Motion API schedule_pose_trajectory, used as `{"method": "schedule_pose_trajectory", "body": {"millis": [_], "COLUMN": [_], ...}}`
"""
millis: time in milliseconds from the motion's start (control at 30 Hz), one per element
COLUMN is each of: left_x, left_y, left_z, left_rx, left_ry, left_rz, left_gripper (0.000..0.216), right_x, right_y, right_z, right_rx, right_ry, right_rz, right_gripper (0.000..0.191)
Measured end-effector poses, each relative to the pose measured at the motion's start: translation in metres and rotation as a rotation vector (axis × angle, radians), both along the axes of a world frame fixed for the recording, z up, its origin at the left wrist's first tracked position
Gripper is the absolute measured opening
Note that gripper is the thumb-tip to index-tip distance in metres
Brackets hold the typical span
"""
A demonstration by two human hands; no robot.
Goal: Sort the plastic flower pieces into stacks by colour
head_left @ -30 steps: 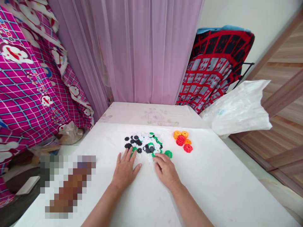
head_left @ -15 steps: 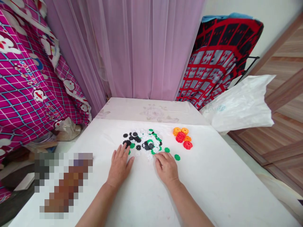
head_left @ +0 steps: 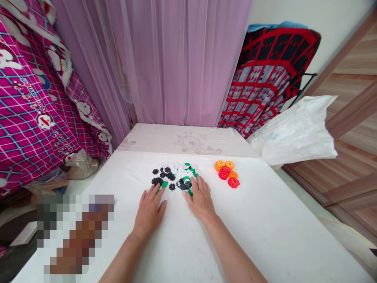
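Found the left hand [head_left: 149, 210] lying palm down on the white table [head_left: 265, 224], fingers spread flat and gripping nothing, fingertips touching the near left edge of the pile of black, white and green discs [head_left: 172, 175]. Found the right hand [head_left: 201, 198] palm down too, fingers open and laid over the near right part of that pile, covering some green pieces, nothing visibly pinched. Noted the pile at the middle of the table, toward its far side. Noted a small cluster of orange and red discs [head_left: 226, 174] near the pile's right, apart from both hands. Saw a white plastic bag [head_left: 294, 133] by the table's far right corner and a pink curtain [head_left: 176, 59] behind.
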State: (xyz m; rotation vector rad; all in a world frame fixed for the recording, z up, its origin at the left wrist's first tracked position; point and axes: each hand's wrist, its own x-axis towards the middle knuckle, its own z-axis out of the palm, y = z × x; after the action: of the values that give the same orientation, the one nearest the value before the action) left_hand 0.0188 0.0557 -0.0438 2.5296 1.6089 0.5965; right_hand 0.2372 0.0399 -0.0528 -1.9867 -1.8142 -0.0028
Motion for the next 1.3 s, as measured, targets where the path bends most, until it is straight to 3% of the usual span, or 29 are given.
{"method": "schedule_pose_trajectory", "body": {"millis": [200, 400, 467, 567, 667, 800, 900, 1000, 1167, 1300], "left_x": [0.000, 0.000, -0.001, -0.001, 0.000, 0.001, 0.003, 0.004, 0.002, 0.000], "left_y": [-0.002, -0.002, -0.003, -0.004, -0.006, -0.008, -0.008, -0.008, -0.004, -0.002], "left_z": [0.004, 0.004, 0.004, 0.006, 0.008, 0.008, 0.006, 0.003, 0.000, -0.001], "left_rx": [-0.001, -0.015, -0.002, 0.019, 0.033, 0.050, 0.072, 0.090, 0.044, 0.032], "left_ry": [0.006, 0.014, 0.017, 0.028, 0.071, 0.135, 0.135, 0.096, 0.021, 0.003], "left_rz": [-0.025, -0.025, -0.021, -0.035, -0.147, -0.289, -0.212, -0.134, -0.097, -0.092], "left_gripper": [0.045, 0.051, 0.050, 0.049, 0.049, 0.046, 0.050, 0.054, 0.047, 0.045], "right_x": [-0.017, -0.018, -0.015, -0.006, 0.005, 0.012, 0.012, 0.009, -0.009, -0.013], "right_y": [0.009, 0.001, -0.001, -0.009, -0.023, -0.040, -0.042, -0.040, -0.036, -0.029], "right_z": [0.024, 0.032, 0.031, 0.025, 0.018, 0.015, 0.013, 0.015, 0.027, 0.026], "right_rx": [-0.007, 0.049, 0.132, 0.254, 0.295, 0.236, 0.197, 0.256, 0.250, 0.203], "right_ry": [-0.034, -0.041, -0.005, 0.089, 0.131, 0.118, 0.079, 0.068, -0.001, -0.049], "right_rz": [0.173, 0.455, 0.406, 0.198, 0.096, 0.133, 0.089, 0.064, 0.259, 0.150], "right_gripper": [0.051, 0.048, 0.043, 0.032, 0.027, 0.026, 0.027, 0.030, 0.031, 0.027]}}
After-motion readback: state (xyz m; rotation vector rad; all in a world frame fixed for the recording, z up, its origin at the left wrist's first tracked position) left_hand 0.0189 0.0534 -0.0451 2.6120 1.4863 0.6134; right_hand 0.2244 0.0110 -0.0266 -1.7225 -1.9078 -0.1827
